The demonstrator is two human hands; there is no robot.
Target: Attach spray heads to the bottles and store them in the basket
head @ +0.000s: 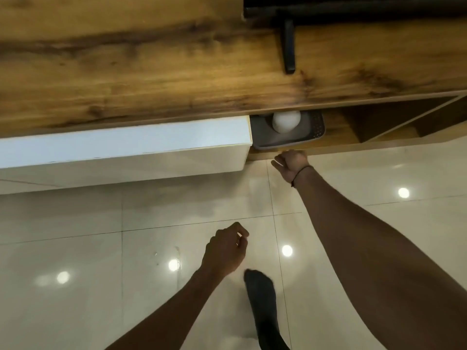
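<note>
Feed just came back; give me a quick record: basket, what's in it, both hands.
basket: grey, on the low shelf under the wooden tabletop
inside: one white round thing, partly hidden by the tabletop
right hand: curled at the basket's front rim; grip unclear
left hand: loosely curled, holding nothing, over the floor

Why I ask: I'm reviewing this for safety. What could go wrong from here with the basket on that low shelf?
1. The grey basket sits tucked under the wooden top; dragging it out with the right hand alone could tilt it and roll the white rounded object inside.
2. The floor is glossy tile and the foot wears a sock, so leaning forward might cause a slip.
</note>
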